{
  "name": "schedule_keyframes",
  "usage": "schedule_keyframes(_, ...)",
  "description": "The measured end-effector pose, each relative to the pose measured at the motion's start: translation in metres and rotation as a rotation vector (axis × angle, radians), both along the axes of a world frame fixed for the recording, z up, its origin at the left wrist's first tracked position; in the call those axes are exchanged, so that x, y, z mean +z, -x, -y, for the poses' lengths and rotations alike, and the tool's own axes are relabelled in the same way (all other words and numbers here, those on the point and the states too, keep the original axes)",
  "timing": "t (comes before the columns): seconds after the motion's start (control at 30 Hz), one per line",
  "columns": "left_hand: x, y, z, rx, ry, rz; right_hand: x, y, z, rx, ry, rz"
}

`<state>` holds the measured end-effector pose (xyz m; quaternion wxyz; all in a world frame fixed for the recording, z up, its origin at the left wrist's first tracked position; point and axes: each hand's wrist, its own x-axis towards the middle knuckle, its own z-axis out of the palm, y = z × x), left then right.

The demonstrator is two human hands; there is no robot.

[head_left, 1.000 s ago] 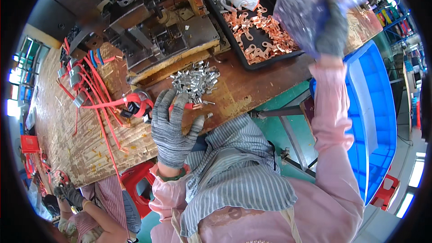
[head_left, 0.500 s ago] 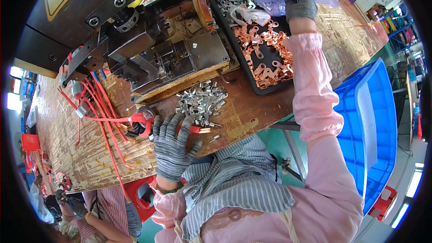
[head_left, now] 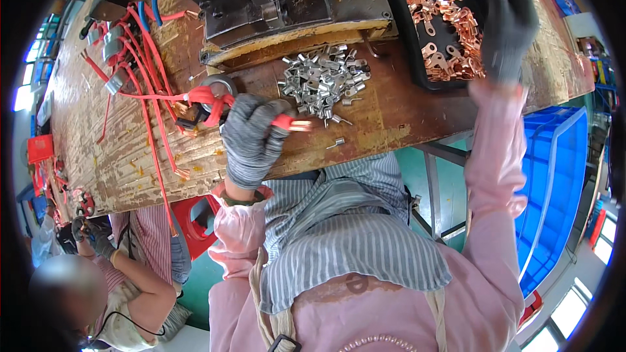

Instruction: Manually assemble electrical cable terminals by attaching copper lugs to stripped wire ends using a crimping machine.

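Note:
My left hand point(head_left: 253, 140), in a striped grey glove, is closed around a red cable point(head_left: 281, 122). Bare copper strands point(head_left: 301, 126) stick out of the cable's end, just short of a heap of silver crimp terminals point(head_left: 325, 85). One loose silver terminal point(head_left: 336, 143) lies nearer the table's front edge. At the upper right, my right hand point(head_left: 503, 23), in a dark grey glove, is smeared by motion over the right side of a black tray point(head_left: 417, 65). Copper ring lugs point(head_left: 450, 39) fill much of that tray. I cannot make out the right fingers or anything in them.
Behind the silver heap stands a dark metal press point(head_left: 293, 3). Several red wires point(head_left: 153, 176) hang over the table's left part, near a tape roll point(head_left: 220, 85). A blue bin point(head_left: 554, 182) stands at the right. Another person's gloved hands point(head_left: 94, 234) are at lower left.
My left hand, formerly spread on the table over the cable, has closed round it and lifted its end. My right hand has left the clear plastic bag. The view has shifted toward my body.

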<state>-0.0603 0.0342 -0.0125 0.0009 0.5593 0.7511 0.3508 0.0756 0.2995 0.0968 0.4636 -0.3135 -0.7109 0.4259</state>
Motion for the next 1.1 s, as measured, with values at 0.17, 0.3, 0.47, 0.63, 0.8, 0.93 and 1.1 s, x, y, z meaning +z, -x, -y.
schedule_keyframes(0.17, -0.005, 0.001, -0.001, 0.059, -0.293, 0.13, -0.08, -0.052, 0.088, 0.574, -0.737, 0.511)
schedule_keyframes(0.3, -0.007, 0.0, 0.005, 0.084, -0.314, 0.179, -0.108, -0.035, 0.117, 0.69, -0.747, 0.679)
schedule_keyframes(0.47, -0.012, 0.002, 0.012, 0.076, -0.277, 0.116, -0.125, 0.005, 0.095, 0.572, -0.991, 0.693)
schedule_keyframes(0.63, -0.008, -0.002, 0.014, 0.055, -0.271, 0.104, -0.118, 0.051, 0.095, 0.778, -1.033, 0.708)
schedule_keyframes(0.8, -0.001, -0.01, 0.013, 0.045, -0.236, 0.137, -0.128, 0.077, 0.104, 0.809, -1.173, 0.549)
schedule_keyframes(0.93, -0.002, -0.008, 0.019, 0.01, -0.166, 0.07, -0.126, 0.067, 0.098, 0.782, -1.072, 0.709)
schedule_keyframes(1.1, -0.005, -0.009, 0.017, 0.022, -0.227, -0.046, -0.115, 0.044, 0.083, 0.562, -1.14, 0.795)
